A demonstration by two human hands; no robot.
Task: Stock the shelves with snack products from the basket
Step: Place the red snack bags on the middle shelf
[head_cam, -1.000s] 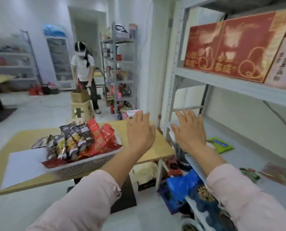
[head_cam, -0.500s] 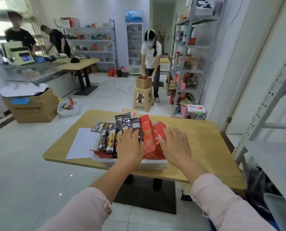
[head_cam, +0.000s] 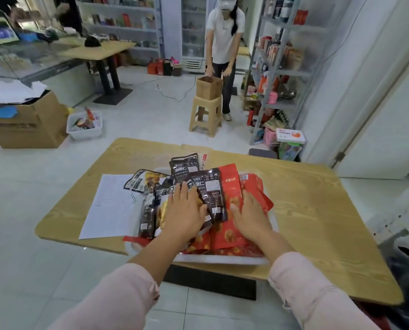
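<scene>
Both hands now lie deeper in the basket (head_cam: 222,259): left hand (head_cam: 186,210) grip spread on dark packets (head_cam: 210,186), right hand (head_cam: 251,216) grip spread on red packets (head_cam: 232,186).

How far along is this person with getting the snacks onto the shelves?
Barely begun, apparently. Done: nothing that shows; the basket is heaped with packets. In hand: the left hand rests on dark packets, the right hand on red packets, neither plainly gripping. Left: lifting them out and shelving the whole load.

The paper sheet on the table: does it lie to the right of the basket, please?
No, the paper sheet lies on the table left of the basket.
</scene>
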